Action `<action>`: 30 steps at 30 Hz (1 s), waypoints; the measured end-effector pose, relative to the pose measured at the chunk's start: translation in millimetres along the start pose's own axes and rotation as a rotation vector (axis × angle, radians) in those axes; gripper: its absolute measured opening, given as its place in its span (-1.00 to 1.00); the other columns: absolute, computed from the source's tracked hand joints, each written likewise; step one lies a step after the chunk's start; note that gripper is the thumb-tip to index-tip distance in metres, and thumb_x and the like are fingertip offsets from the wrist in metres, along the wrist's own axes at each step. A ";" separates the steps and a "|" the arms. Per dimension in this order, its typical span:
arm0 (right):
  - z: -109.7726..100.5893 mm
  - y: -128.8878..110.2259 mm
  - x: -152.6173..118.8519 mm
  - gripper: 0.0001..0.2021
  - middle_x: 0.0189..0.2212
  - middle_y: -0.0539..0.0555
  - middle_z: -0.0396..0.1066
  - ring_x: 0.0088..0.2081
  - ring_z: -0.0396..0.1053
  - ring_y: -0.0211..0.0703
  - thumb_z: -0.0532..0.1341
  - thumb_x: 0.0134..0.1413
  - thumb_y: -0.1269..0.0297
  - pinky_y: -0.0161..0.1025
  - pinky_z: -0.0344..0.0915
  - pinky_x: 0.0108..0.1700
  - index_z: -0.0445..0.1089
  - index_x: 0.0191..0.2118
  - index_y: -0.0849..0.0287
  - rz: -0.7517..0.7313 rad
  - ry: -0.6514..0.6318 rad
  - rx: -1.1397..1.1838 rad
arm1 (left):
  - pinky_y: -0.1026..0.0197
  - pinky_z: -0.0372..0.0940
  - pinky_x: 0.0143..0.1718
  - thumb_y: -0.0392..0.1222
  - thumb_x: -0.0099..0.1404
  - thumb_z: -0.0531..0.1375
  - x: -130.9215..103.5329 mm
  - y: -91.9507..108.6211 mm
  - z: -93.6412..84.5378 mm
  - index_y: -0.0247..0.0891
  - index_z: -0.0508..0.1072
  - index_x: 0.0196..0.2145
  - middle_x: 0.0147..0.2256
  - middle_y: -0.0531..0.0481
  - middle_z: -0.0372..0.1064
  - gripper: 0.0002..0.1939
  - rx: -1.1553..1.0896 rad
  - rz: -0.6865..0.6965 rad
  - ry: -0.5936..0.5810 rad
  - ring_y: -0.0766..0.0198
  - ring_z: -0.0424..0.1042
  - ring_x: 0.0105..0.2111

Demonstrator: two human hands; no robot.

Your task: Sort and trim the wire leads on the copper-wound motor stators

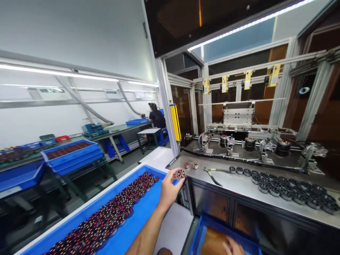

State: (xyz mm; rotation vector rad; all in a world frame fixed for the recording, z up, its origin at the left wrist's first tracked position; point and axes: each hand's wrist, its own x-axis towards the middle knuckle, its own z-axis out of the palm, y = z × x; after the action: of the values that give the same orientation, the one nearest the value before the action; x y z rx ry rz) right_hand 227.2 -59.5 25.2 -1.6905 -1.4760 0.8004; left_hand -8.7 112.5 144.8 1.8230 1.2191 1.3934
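My left hand (170,189) is raised past the near corner of the metal bench. Its thumb and fingers pinch a small round wound motor stator (181,174) by its edge. Under and left of that arm lies a long blue tray (145,212) with rows of similar stators (111,214), dark with red and copper-coloured parts. At the bottom edge, my right hand (234,247) is partly cut off and smeared by motion, over a lower blue bin (198,232) with a brown sheet-like bottom. Whether its fingers hold anything does not show.
On the metal bench (225,180) sit two stators (191,165), green-handled cutters (212,173) and several black ring-shaped parts (287,187). Behind them stands a machine with fixtures (249,143). Farther left, blue trays (74,156) rest on stands, and a person (156,117) sits at a workbench.
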 end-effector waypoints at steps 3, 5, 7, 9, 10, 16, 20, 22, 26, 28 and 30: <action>-13.0 -30.5 8.5 -0.48 -0.08 0.23 0.41 -0.10 0.41 -0.09 0.06 0.24 -0.11 -0.03 0.29 0.08 0.36 0.07 0.21 -0.095 -0.113 0.159 | 0.14 0.31 0.12 -0.28 0.25 0.26 -66.3 42.8 4.7 -0.22 0.41 -0.01 0.03 -0.14 0.32 -0.66 -0.049 0.206 0.008 0.20 0.35 0.06; -30.4 -61.0 5.7 -0.52 -0.02 0.22 0.38 -0.12 0.38 -0.16 0.09 0.26 -0.04 -0.14 0.30 0.04 0.31 0.10 0.21 -0.170 -0.167 0.390 | 0.16 0.34 0.09 -0.43 0.23 0.25 -94.9 66.2 9.4 -0.19 0.38 0.05 0.04 -0.15 0.32 -0.56 -0.097 0.342 0.008 0.19 0.35 0.09; -47.4 -92.3 -1.0 -0.59 -0.13 0.20 0.40 -0.21 0.36 -0.20 0.16 0.23 -0.01 -0.21 0.30 -0.09 0.35 -0.01 0.24 -0.207 -0.199 0.567 | 0.10 0.36 0.08 -0.52 0.18 0.25 -109.4 81.0 13.5 -0.22 0.36 0.09 0.04 -0.20 0.35 -0.46 -0.122 0.392 -0.018 0.14 0.36 0.07; -58.3 -116.5 -9.9 -0.62 -0.27 0.13 0.36 -0.32 0.30 -0.27 0.22 0.18 0.00 -0.28 0.27 -0.23 0.37 -0.13 0.26 -0.174 -0.218 0.692 | 0.05 0.38 0.05 -0.57 0.11 0.28 -115.1 87.8 16.0 -0.27 0.37 0.08 0.00 -0.22 0.38 -0.42 -0.102 0.431 -0.028 0.10 0.40 0.03; -61.0 -124.9 -14.7 -0.63 -0.35 0.09 0.32 -0.37 0.26 -0.30 0.24 0.15 0.01 -0.31 0.24 -0.28 0.36 -0.20 0.28 -0.151 -0.221 0.736 | 0.05 0.40 0.02 -0.58 0.09 0.30 -116.6 89.3 16.5 -0.30 0.38 0.07 -0.02 -0.22 0.39 -0.41 -0.085 0.456 -0.030 0.10 0.41 0.00; -60.8 -142.0 -31.0 -0.57 -0.54 0.00 0.17 -0.52 0.07 -0.43 0.29 0.08 -0.03 -0.41 0.04 -0.48 0.24 -0.38 0.31 0.024 -0.267 0.817 | 0.14 0.43 -0.04 -0.57 0.07 0.33 -122.5 97.4 15.6 -0.40 0.40 0.01 -0.07 -0.21 0.41 -0.47 -0.030 0.543 -0.076 0.16 0.44 -0.06; -65.2 -143.4 -30.2 -0.58 -0.59 -0.03 0.13 -0.55 0.06 -0.43 0.29 0.08 -0.01 -0.40 0.02 -0.48 0.24 -0.39 0.31 0.075 -0.265 0.806 | 0.21 0.43 -0.01 -0.52 0.09 0.34 -124.9 100.7 16.2 -0.40 0.39 0.02 -0.06 -0.20 0.41 -0.48 0.013 0.557 -0.082 0.22 0.45 -0.07; -66.6 -141.1 -29.4 -0.57 -0.60 -0.03 0.14 -0.55 0.06 -0.43 0.29 0.08 -0.02 -0.40 0.02 -0.48 0.24 -0.42 0.31 0.064 -0.283 0.770 | 0.22 0.41 0.02 -0.50 0.13 0.33 -126.3 100.3 16.4 -0.40 0.38 0.05 -0.04 -0.21 0.40 -0.49 0.039 0.568 -0.079 0.24 0.44 -0.06; -62.0 -128.9 -27.4 -0.58 -0.60 -0.03 0.15 -0.56 0.06 -0.43 0.28 0.11 0.00 -0.38 0.00 -0.47 0.22 -0.44 0.30 0.084 -0.396 0.853 | 0.22 0.37 0.07 -0.46 0.20 0.28 -132.2 97.4 17.0 -0.40 0.32 0.13 0.00 -0.23 0.38 -0.46 0.047 0.563 -0.087 0.22 0.40 0.01; -58.7 -122.3 -26.7 -0.60 -0.62 -0.04 0.15 -0.57 0.06 -0.43 0.26 0.14 0.03 -0.37 -0.01 -0.47 0.22 -0.42 0.30 0.097 -0.454 0.954 | 0.22 0.35 0.09 -0.46 0.21 0.27 -135.8 95.7 17.6 -0.39 0.31 0.15 0.00 -0.23 0.37 -0.45 0.033 0.548 -0.082 0.21 0.39 0.03; -57.8 -119.0 -26.7 -0.62 -0.63 -0.04 0.15 -0.58 0.06 -0.43 0.25 0.17 0.04 -0.37 -0.02 -0.48 0.23 -0.41 0.30 0.093 -0.460 0.997 | 0.21 0.34 0.08 -0.47 0.20 0.28 -138.4 94.3 18.6 -0.39 0.31 0.15 -0.01 -0.23 0.36 -0.44 0.026 0.537 -0.069 0.20 0.38 0.02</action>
State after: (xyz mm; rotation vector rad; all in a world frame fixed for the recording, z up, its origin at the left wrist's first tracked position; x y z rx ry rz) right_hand 209.1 -85.9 156.3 -0.8340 -0.9582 1.6987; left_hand 32.2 -50.8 154.0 2.3038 0.7373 1.5707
